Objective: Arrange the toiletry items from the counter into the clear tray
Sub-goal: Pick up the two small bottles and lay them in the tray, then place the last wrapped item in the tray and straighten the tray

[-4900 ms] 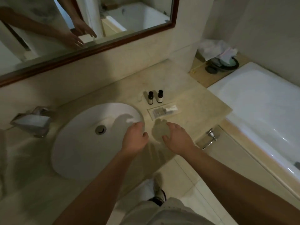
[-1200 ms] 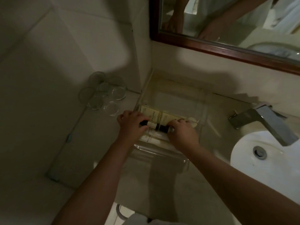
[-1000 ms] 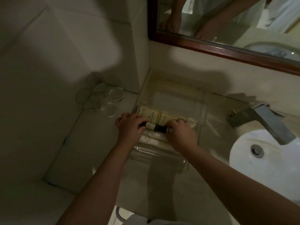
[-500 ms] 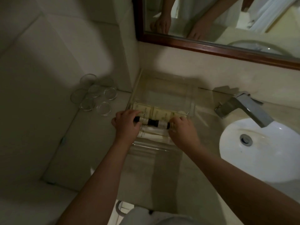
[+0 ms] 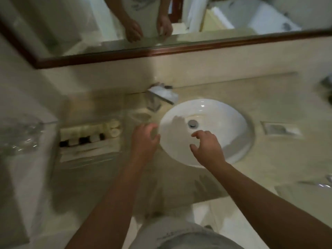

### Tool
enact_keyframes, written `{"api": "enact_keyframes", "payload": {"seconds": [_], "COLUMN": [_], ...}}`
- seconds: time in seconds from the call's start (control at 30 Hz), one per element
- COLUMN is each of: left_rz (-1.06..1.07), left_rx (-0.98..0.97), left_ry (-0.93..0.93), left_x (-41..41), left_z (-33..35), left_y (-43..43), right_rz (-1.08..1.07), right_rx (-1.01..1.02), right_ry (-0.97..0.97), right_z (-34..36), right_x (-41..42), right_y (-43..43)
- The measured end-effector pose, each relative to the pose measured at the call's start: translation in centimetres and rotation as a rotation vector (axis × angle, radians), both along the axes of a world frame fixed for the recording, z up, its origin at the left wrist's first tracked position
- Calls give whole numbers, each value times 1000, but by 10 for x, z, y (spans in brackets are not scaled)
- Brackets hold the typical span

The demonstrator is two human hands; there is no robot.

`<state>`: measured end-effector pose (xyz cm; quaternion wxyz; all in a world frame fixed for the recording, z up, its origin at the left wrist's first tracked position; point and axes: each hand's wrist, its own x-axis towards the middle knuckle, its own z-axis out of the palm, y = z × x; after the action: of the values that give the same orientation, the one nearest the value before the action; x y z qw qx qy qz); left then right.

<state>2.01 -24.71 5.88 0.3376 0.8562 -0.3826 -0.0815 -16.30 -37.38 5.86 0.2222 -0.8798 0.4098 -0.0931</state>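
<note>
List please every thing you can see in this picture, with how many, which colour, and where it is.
clear tray: one, transparent, on the counter left of the sink
small bottles: blurred, seemingly two, dark caps, lying in the tray
sink: one, white, centre
faucet: one, silver, behind the sink
flat packet: one, pale, counter right of the sink
mirror: one, brown frame, on the wall
left hand: empty, beside the sink
right hand: empty, over the sink
</note>
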Motion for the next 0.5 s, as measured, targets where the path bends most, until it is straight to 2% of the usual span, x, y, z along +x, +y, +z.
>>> {"api": "enact_keyframes", "payload": {"seconds": [0.1, 0.27, 0.5], "left_rz": [-160, -382, -559], "left_rx": [-50, -25, 128], "left_ry": [48, 169, 220], "left_x": [-80, -198, -271], "left_z": [-5, 5, 6], "left_y": [-55, -130, -222], "right_rz": [-124, -290, -431], "right_rx": [28, 16, 58], "right_ry": [14, 29, 4], "right_z": [6, 13, 6], "right_x": [-85, -201, -277], "right_y": [-39, -90, -146]}}
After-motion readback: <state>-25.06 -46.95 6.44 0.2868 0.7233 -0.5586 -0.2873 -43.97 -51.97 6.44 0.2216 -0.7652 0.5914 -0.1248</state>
